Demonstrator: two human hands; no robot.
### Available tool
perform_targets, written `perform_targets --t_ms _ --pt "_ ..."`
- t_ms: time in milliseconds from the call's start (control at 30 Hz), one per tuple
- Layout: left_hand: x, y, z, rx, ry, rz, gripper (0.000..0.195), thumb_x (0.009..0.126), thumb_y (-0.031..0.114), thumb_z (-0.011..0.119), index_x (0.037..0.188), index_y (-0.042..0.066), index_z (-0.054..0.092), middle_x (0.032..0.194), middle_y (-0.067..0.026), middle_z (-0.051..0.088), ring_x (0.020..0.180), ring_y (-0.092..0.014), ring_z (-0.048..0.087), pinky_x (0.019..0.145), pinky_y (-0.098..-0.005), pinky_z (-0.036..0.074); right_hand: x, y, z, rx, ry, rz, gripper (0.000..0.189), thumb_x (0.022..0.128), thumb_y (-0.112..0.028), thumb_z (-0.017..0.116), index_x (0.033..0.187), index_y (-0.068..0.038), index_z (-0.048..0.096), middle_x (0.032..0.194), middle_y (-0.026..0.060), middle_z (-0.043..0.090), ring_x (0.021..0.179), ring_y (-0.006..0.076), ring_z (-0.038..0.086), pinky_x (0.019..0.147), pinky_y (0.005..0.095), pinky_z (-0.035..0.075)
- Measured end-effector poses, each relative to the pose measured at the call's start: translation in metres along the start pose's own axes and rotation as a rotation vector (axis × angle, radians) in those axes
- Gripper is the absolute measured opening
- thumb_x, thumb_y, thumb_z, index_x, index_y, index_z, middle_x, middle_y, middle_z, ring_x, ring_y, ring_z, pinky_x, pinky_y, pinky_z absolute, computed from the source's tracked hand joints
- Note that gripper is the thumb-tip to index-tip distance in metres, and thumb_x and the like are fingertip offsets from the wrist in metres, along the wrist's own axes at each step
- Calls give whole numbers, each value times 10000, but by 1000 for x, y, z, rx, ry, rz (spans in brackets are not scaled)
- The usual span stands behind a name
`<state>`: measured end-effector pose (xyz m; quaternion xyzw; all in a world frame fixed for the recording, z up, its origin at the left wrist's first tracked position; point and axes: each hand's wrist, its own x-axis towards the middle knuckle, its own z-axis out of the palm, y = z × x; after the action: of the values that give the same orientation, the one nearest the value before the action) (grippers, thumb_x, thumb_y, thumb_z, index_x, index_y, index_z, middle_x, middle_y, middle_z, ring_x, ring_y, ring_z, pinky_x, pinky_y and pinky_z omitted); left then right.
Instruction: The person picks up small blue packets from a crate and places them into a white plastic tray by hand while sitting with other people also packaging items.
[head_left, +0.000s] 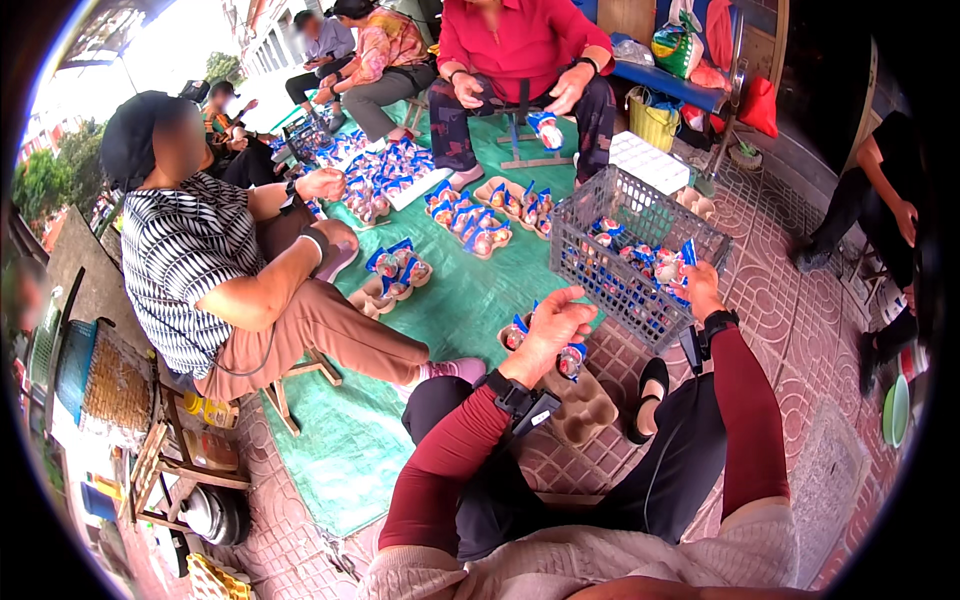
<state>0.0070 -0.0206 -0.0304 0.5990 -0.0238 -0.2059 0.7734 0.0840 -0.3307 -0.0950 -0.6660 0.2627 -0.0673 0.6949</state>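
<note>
Above the right side of a black plastic crate (637, 289), my right hand (699, 289) holds a small round item in clear and blue wrapping (670, 268). Many similar wrapped items lie inside the crate. My left hand (551, 326) is raised with its fingers curled, over a molded pulp tray (581, 409) on the ground between my feet; I cannot tell whether anything is between its fingers. Some wrapped items (571, 361) sit in that tray's far part, partly hidden by my left hand. Dark devices are strapped on both my wrists.
A green ground sheet (322, 450) carries more pulp trays of wrapped items (466, 217) and a loose pile (386, 169). One person (225, 262) sits at the left, another in a red shirt (517, 45) sits opposite; several others are around. White cartons (649, 161) stand behind the crate.
</note>
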Motion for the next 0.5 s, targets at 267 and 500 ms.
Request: perform_targets --t_ms 267,500 --pt "-1 -2 -1 -4 7 -12 465 798 162 596 1203 10 426 945 -50 595 738 -118 546 641 -242 451 22 19 -10 -75 54 48 58 785 -98 502 760 -56 471 834 85 526 665 235 623 487 322 502" --pt "-2 2 1 -11 -15 -6 436 800 148 594 1186 16 438 925 -40 603 717 -111 547 611 -230 450 67 52 -27 -137 45 -50 82 817 -86 439 854 -61 508 798 95 558 593 272 614 443 325 506"
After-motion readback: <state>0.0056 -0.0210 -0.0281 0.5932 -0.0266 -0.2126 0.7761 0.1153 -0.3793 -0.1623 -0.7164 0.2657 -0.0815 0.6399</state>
